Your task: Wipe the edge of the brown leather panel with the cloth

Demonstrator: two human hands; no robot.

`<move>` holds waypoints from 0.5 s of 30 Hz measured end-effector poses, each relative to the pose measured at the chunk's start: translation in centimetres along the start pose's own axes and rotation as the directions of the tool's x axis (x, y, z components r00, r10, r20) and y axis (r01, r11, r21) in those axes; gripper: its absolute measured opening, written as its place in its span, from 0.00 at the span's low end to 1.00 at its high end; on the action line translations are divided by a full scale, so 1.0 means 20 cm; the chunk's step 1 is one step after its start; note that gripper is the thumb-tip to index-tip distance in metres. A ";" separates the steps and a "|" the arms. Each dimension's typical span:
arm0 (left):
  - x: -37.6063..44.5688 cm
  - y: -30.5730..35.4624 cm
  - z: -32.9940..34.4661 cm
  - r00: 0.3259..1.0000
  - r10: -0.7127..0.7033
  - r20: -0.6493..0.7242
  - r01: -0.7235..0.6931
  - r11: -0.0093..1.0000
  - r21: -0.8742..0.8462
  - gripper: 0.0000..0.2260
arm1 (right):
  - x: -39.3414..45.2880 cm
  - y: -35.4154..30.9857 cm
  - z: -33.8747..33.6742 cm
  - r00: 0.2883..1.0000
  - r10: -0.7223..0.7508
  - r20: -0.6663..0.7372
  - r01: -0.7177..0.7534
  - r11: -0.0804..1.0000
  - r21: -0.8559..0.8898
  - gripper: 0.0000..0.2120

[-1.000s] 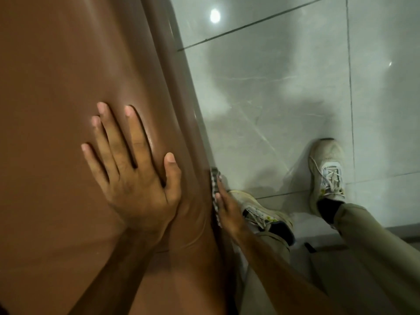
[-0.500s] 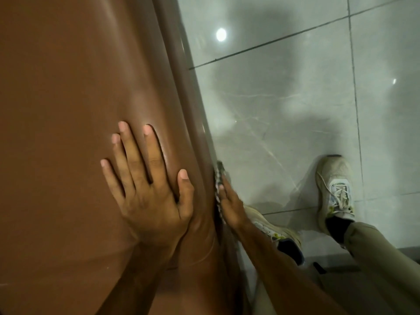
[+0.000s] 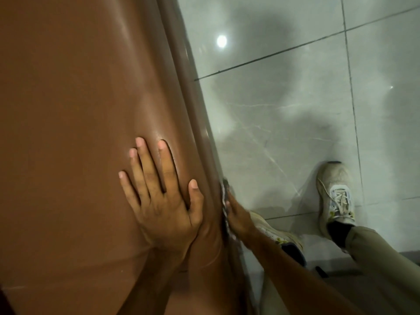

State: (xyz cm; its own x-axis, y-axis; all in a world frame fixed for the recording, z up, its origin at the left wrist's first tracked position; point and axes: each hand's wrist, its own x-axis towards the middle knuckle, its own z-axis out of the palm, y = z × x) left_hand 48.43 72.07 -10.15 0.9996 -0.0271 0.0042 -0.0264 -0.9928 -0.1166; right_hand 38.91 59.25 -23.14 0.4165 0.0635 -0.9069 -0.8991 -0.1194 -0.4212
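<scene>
The brown leather panel (image 3: 75, 114) fills the left half of the view, glossy and smooth, its rounded right edge (image 3: 193, 110) running from top centre down to the bottom. My left hand (image 3: 163, 201) lies flat on the panel's face, fingers spread, holding nothing. My right hand (image 3: 237, 218) reaches around the edge from the right side and presses a small patterned cloth (image 3: 225, 192) against the edge. Only a thin strip of the cloth shows above the fingers; the rest is hidden behind the hand and the edge.
Grey marble-look floor tiles (image 3: 284, 110) with dark grout lines lie to the right of the panel. My two white sneakers, one (image 3: 336, 196) at the right and another (image 3: 279, 237) near the panel, stand on the floor close to the edge. A khaki trouser leg (image 3: 381, 258) reaches in from the lower right.
Both hands sit lower and further right in the view than a second ago as the view shifted. The right hand keeps the cloth pressed on the edge; the left stays flat.
</scene>
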 end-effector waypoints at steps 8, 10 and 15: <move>0.01 0.02 -0.04 1.000 -0.002 0.023 0.002 1.000 -0.010 0.34 | -0.44 0.26 0.01 0.991 0.058 0.118 -0.058 0.998 -0.005 0.22; 0.00 0.01 -0.01 1.000 -0.011 0.019 0.011 1.000 -0.002 0.34 | -0.31 0.24 0.00 0.991 0.000 0.134 -0.007 0.999 0.053 0.22; 0.01 0.01 0.02 1.000 -0.008 0.004 0.008 1.000 0.015 0.35 | -0.27 0.37 0.07 0.948 0.314 0.057 -0.317 0.948 0.040 0.19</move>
State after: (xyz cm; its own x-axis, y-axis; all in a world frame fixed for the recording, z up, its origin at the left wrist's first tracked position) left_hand 48.63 71.90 -10.60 0.9998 -0.0188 0.0008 -0.0185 -0.9912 -0.1313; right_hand 29.91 59.33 -21.42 0.1045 0.0793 -0.9914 -0.9893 -0.0939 -0.1118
